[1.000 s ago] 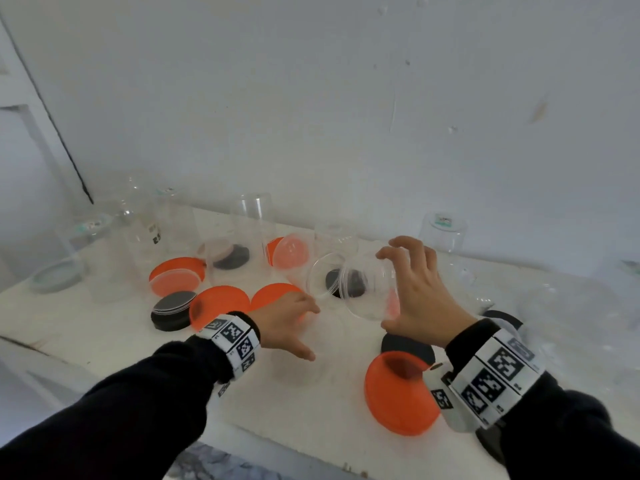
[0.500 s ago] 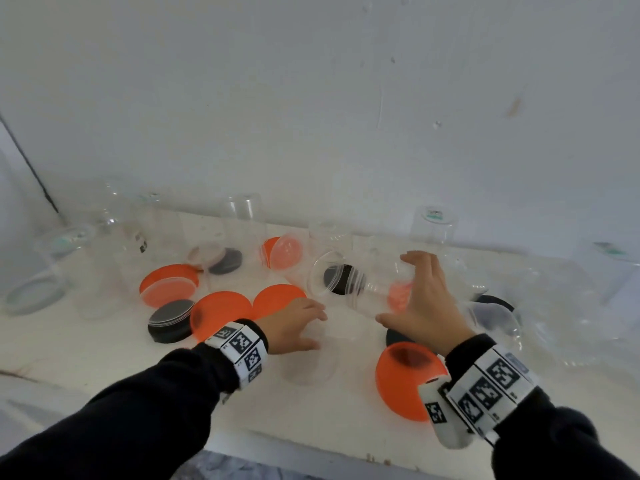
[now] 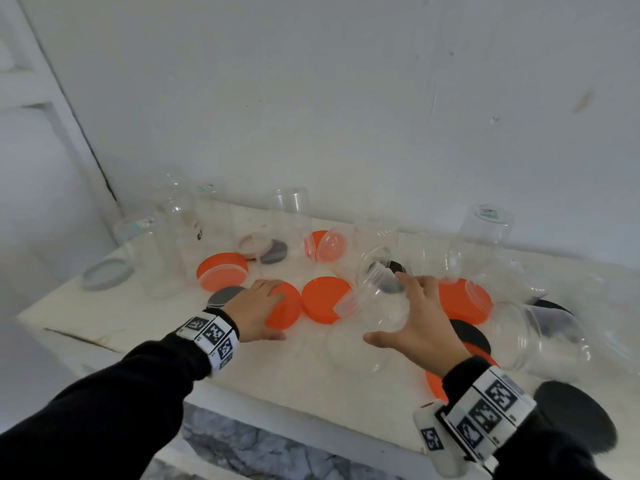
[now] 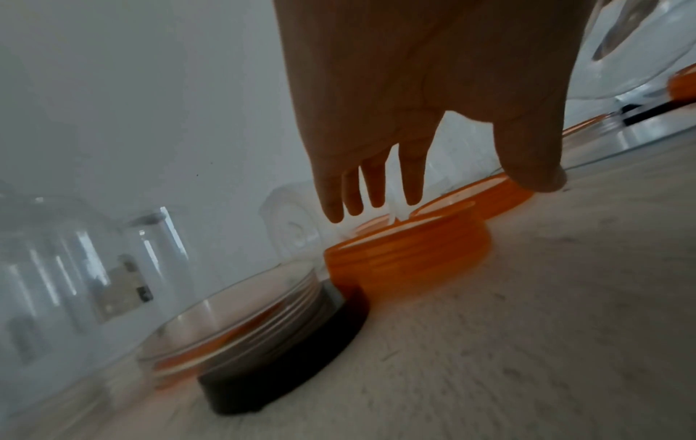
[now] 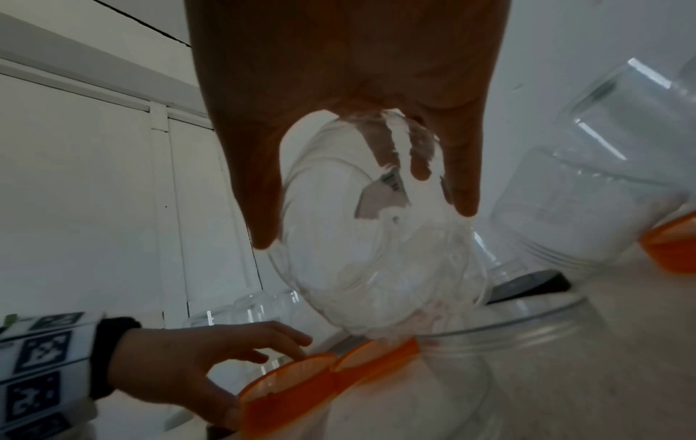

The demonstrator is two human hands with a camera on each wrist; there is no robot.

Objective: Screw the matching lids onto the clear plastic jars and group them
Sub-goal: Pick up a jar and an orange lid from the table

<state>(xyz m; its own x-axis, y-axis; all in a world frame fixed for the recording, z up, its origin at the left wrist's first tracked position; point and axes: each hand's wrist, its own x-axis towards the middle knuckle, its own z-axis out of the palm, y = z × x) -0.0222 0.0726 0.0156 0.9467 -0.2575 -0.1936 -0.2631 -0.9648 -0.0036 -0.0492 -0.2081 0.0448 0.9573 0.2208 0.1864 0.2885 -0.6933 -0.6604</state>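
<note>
1. Gripping a clear jar (image 3: pixel 375 303) from above, the right hand (image 3: pixel 420 318) had its thumb on one side and fingers wrapped over the other, holding it tilted off the table (image 3: pixel 242 368) with the threaded mouth turned toward the left; that angle probably presented the opening for a lid
2. Spread and fairly straight, the left hand (image 3: pixel 254 308) reached over an orange lid (image 3: pixel 285 306) lying flat, its fingers (image 4: pixel 371 184) lying across the lid's top while the thumb sat low beside its rim, so it bracketed the lid without yet closing on it, likely to pick it up
3. A second orange lid (image 3: pixel 323 303) lay just beside the first, under the held jar's mouth, which left two candidates of similar size
4. A black lid (image 4: pixel 286 366) with a clear piece on top sat near the left wrist, apart from the pairing in hand
5. Other open jars stood or lay along the wall, and no capped jar could be made out in this area, so grouping appeared still ahead
</note>
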